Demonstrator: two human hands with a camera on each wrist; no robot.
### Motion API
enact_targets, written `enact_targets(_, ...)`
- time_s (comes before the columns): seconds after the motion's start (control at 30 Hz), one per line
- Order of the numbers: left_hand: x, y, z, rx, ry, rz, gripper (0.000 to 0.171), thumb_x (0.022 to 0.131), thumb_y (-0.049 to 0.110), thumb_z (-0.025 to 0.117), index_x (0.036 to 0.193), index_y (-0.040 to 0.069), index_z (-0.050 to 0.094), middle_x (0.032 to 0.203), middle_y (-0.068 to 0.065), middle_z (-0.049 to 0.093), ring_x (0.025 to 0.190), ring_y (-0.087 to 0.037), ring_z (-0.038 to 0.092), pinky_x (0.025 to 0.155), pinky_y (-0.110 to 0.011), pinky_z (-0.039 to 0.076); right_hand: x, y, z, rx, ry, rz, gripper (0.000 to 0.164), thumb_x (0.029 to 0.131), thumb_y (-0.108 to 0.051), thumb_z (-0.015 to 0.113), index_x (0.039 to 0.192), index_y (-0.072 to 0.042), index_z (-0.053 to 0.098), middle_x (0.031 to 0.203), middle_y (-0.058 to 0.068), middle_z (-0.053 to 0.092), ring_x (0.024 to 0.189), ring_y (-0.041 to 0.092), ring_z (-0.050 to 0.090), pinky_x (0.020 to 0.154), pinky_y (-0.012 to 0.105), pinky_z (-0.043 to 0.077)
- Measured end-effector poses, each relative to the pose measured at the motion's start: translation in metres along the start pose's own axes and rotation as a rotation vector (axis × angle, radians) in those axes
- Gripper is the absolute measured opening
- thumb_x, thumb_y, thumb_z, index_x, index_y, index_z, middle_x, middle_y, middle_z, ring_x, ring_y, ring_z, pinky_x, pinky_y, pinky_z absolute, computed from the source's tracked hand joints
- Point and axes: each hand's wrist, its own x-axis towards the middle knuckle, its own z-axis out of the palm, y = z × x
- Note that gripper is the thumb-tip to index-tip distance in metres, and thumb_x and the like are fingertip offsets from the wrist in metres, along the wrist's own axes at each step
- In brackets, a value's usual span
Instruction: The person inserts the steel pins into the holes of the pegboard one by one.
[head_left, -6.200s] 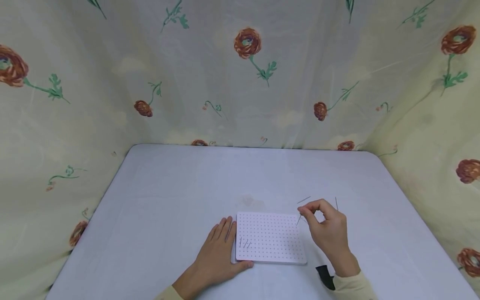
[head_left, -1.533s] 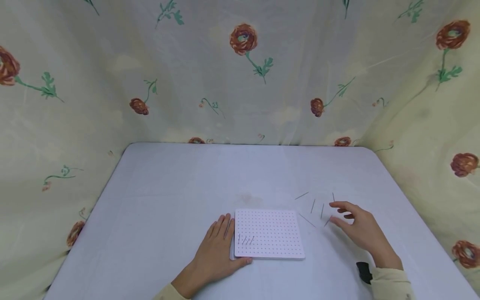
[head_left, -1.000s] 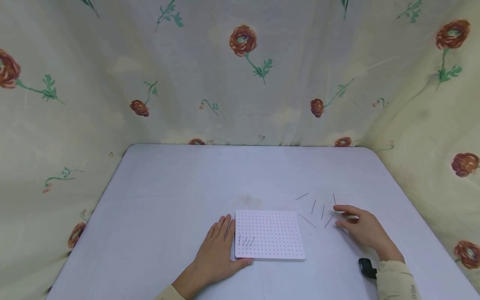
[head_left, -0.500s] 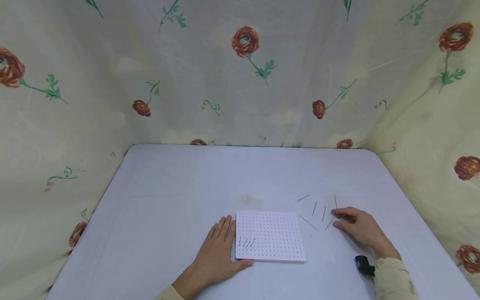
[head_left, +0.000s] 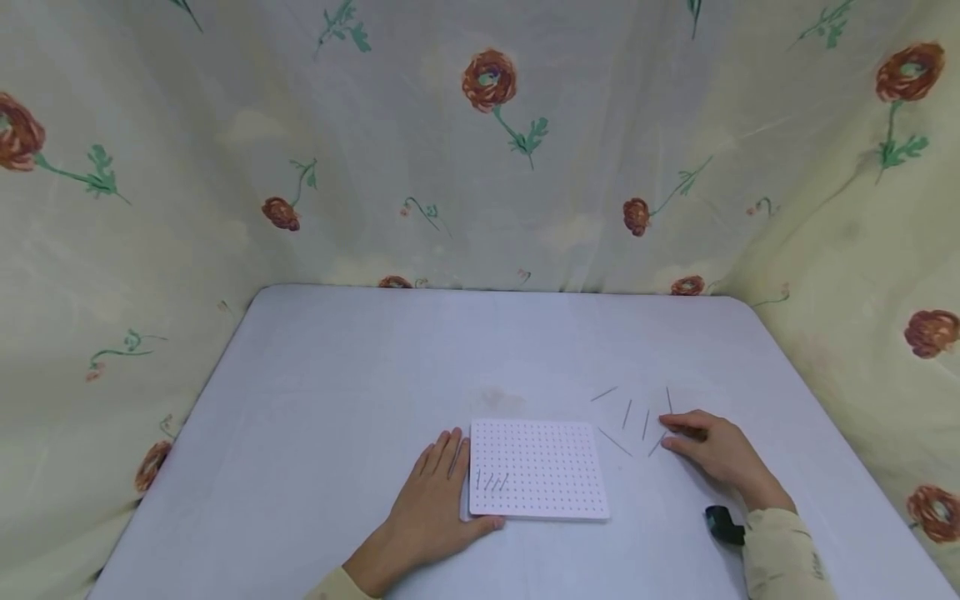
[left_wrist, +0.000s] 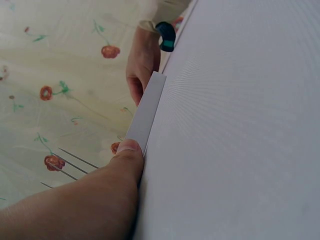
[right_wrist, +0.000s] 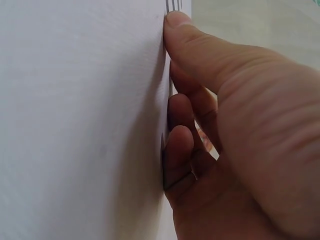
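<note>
A white pegboard point(head_left: 540, 471) with rows of small holes lies on the table. Several thin metal pins point(head_left: 491, 482) stand in its lower left part. My left hand point(head_left: 429, 507) lies along the board's left side, fingers straight; its thumb point(left_wrist: 129, 152) presses the front edge in the left wrist view. To the right of the board, my right hand point(head_left: 716, 450) rests low at the table, index finger and thumb apart around the upper end of a loose pin point(head_left: 657, 445). No pin shows between its fingers in the right wrist view.
More loose pins lie right of the board: one slanted pin point(head_left: 615, 442) close to its corner, another pin point(head_left: 603, 393) farther back, and one pin point(head_left: 669, 400) just behind my right hand. A flowered curtain point(head_left: 480, 167) surrounds the white table point(head_left: 337, 358).
Earlier my right hand pinched a pin by the board; one more pin now stands in the board. That hand has moved right to the loose pins, its fingertips lately shifting slightly left. My left hand stays.
</note>
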Motion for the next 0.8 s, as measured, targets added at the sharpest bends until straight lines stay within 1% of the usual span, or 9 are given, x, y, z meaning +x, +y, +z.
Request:
enact_targets(0.17,-0.0004,0.0005,0.0004,0.010,-0.004,0.003,0.118,0.084,0.085,0.051,0.161,0.000,0.024,0.170,-0.019,0.020,0.158,-0.036,0.018,0.127,-0.051,0.025,-0.0004,0.0021,0.0009,-0.014,-0.004,0.038,0.046,0.091,-0.034,0.077,0.128,-0.007,0.071,0.120,0.018,0.070,0.123,0.047,0.058,0.102,0.064,0.044)
enact_targets(0.43,-0.0008,0.0008,-0.0020,0.020,0.011,0.011,0.117,0.084,0.084,0.052,0.160,-0.002,0.026,0.169,-0.020,0.022,0.158,-0.037,0.020,0.126,-0.051,0.026,-0.0009,-0.0027,-0.0009,-0.011,-0.006,0.087,0.046,0.090,-0.039,0.078,0.124,-0.008,0.074,0.125,0.021,0.069,0.126,0.050,0.054,0.104,0.065,0.042)
enact_targets(0.7,-0.0002,0.0016,-0.0014,0.018,-0.003,0.002,0.118,0.084,0.084,0.052,0.160,-0.001,0.025,0.169,-0.020,0.021,0.158,-0.036,0.019,0.127,-0.051,0.025,-0.0012,-0.0004,0.0002,0.012,0.001,0.123,0.042,0.090,-0.039,0.078,0.118,-0.009,0.076,0.126,0.022,0.069,0.125,0.049,0.055,0.103,0.063,0.044)
enact_targets(0.8,-0.0002,0.0016,-0.0012,0.016,-0.003,0.001,0.117,0.084,0.084,0.052,0.160,-0.001,0.025,0.169,-0.020,0.021,0.158,-0.036,0.019,0.127,-0.051,0.025,-0.0014,-0.0011,-0.0010,0.010,0.007,0.113,0.037,0.089,-0.039,0.078,0.114,-0.010,0.078,0.122,0.021,0.071,0.122,0.047,0.058,0.101,0.062,0.046)
